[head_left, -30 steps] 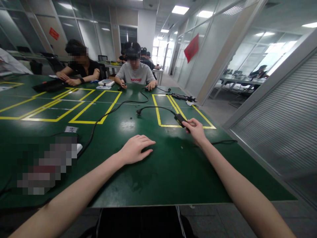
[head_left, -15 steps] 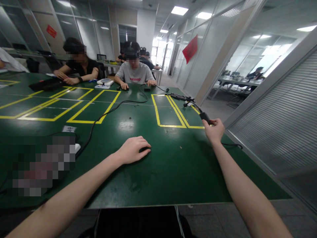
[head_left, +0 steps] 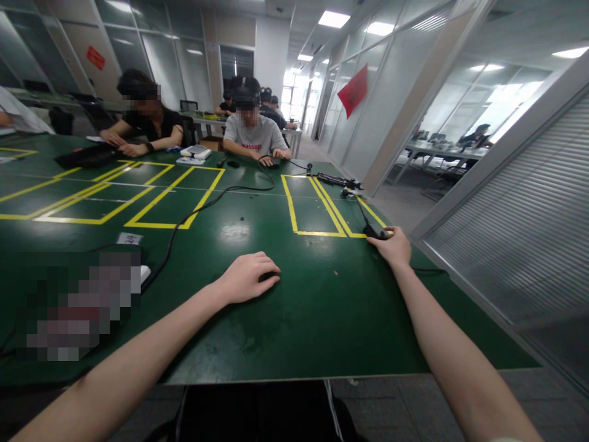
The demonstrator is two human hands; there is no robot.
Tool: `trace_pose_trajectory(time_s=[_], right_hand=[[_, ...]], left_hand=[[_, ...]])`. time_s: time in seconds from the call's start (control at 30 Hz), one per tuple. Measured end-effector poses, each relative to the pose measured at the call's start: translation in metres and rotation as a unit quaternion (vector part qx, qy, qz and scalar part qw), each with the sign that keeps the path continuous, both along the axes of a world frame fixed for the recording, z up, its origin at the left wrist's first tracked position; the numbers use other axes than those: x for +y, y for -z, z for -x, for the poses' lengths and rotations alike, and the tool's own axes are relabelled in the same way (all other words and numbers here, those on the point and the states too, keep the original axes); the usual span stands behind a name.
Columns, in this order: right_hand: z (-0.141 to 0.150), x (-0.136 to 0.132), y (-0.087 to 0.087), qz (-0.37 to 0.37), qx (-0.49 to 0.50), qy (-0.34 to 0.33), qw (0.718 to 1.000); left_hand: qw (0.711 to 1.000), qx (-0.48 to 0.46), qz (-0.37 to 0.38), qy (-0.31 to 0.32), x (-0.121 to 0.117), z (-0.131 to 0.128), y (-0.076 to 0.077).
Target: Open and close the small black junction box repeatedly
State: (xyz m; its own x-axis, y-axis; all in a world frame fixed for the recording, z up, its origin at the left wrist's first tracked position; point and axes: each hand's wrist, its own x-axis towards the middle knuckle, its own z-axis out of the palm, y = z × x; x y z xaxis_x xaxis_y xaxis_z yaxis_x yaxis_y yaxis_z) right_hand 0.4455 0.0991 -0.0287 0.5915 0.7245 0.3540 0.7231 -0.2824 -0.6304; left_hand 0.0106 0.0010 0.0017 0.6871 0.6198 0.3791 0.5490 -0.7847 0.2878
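My left hand (head_left: pixel 248 277) lies palm down on the green table (head_left: pixel 294 337), its fingers curved over a small black rounded object (head_left: pixel 267 277) that looks like a computer mouse. Most of that object is hidden under the palm. Farther off on the right, my right hand (head_left: pixel 394 245) grips a black power adapter (head_left: pixel 377 233) low at the tabletop, by the near edge of a yellow taped box. A thin cord runs from the adapter to a black plug end (head_left: pixel 345 193), and another cord (head_left: pixel 430 271) trails off past the wrist.
A folded black tripod-like stand (head_left: pixel 335 180) lies beyond the adapter. A long black cable (head_left: pixel 172 239) curves across the table. A blurred-out item (head_left: pixel 83 307) is at the left. Across the table, a co-worker in grey (head_left: pixel 253 132) handles a small black box (head_left: pixel 273 164); another person (head_left: pixel 147 116) sits farther left.
My right hand has lowered the adapter toward the table and slightly nearer. My left hand stays put. The co-worker opposite has moved a hand from a black oval object to the black box.
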Motion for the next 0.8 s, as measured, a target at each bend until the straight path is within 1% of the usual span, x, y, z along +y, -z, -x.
trace_pose_trajectory(time_s=[0.1, 0.2, 0.37, 0.57, 0.73, 0.8], right_hand=[[0.001, 0.001, -0.001, 0.016, -0.005, -0.014, 1.0], [0.004, -0.001, -0.007, 0.02, 0.019, -0.017, 0.999], [0.005, -0.004, -0.013, 0.031, 0.055, 0.002, 0.998], [0.003, -0.004, -0.014, 0.047, 0.056, 0.019, 0.997], [0.007, -0.005, -0.016, 0.045, 0.054, 0.008, 0.997], [0.008, -0.005, -0.017, 0.043, 0.032, -0.001, 0.999]], left_hand=[[1.0, 0.001, 0.002, 0.002, 0.001, 0.0, 0.0], [1.0, 0.003, 0.004, 0.0, 0.001, 0.0, 0.001], [1.0, 0.001, 0.002, 0.005, 0.001, 0.001, 0.002], [1.0, 0.003, 0.006, 0.004, 0.0, 0.0, 0.0], [1.0, 0.009, 0.012, -0.001, 0.0, 0.0, -0.001], [1.0, 0.008, 0.014, -0.001, 0.0, 0.0, 0.0]])
